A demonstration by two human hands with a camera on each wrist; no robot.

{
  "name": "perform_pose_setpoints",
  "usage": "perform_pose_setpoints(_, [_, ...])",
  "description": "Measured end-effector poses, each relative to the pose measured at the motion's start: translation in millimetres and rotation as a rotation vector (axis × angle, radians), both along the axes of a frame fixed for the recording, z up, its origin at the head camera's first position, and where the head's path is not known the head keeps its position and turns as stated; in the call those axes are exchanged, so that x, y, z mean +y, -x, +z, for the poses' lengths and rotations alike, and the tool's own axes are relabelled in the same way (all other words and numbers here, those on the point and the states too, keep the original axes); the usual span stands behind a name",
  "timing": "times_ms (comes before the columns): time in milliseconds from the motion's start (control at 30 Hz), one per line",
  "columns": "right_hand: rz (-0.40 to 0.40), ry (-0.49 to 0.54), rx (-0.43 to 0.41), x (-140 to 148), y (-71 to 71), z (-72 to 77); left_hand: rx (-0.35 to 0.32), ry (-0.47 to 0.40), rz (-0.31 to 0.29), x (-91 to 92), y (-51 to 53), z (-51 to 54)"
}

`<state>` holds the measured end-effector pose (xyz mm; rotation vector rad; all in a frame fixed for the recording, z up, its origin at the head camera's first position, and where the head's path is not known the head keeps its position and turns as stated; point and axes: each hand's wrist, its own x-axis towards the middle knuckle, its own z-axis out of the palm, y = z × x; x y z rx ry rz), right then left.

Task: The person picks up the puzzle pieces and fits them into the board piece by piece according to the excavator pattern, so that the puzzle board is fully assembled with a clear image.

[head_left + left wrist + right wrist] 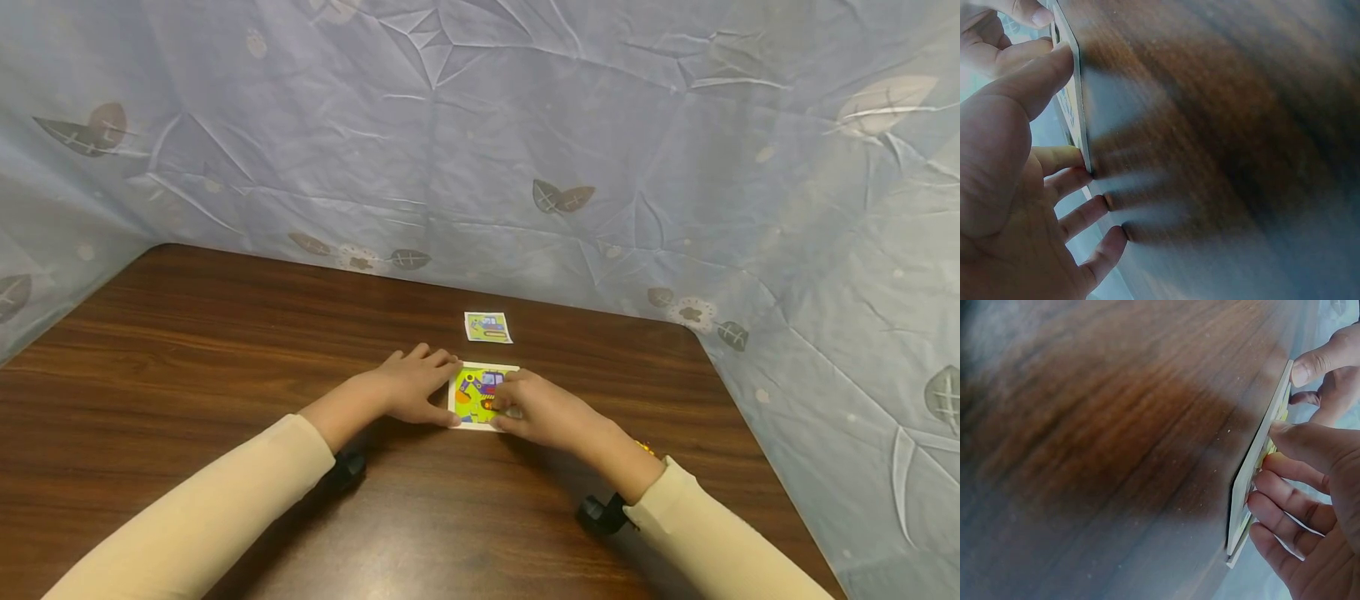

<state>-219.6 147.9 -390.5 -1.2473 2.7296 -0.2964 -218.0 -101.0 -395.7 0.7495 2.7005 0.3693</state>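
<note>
In the head view a square jigsaw puzzle board [468, 407] with a pale border lies flat on the table; its picture shows an excavator on lime green. My left hand [416, 386] rests at its left side, fingers spread, the thumb at the near edge. My right hand [546, 410] covers the right part of the board. In the right wrist view its thumb touches the near edge and its bent fingertips [1261, 503] lie on the picture surface. The right fingers hide part of the picture. I cannot tell whether a loose piece lies beneath them.
A small paper picture [487, 327] of a similar excavator lies behind the board. The brown wood-grain table [225, 333] is bordered by a grey-blue leaf-print curtain [480, 167] at the back and both sides.
</note>
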Motion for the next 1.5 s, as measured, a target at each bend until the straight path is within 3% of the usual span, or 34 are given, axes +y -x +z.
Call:
perform_pose_setpoints(1267, [-0.056, -0.007, 0.023, -8.4, -5.8, -1.8, 0.010, 0.002, -0.002, -0.4, 0.8, 0.5])
perform_pose_setpoints(1500, [0.001, -0.002, 0.072, -1.7, -6.7, -5.3, -0.001, -0.005, -0.001, -0.8, 0.6, 0.1])
